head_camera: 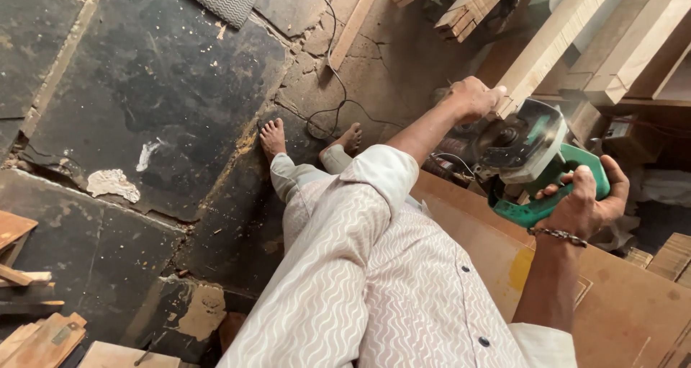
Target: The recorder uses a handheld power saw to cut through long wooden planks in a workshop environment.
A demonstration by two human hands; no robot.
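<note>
Right hand [586,206] clasping green plastic circular saw [536,155], centre right of frame; left hand [471,98] just above-left, gripping pale wooden plank [554,40].

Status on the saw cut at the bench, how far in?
Done: little to show; no finished cut is visible. In hand: the right hand grips the green circular saw by its handle, its blade guard at the end of a pale wooden plank, which the left hand touches. Left: more planks lie stacked beside it; whether those are cut cannot be told.
</note>
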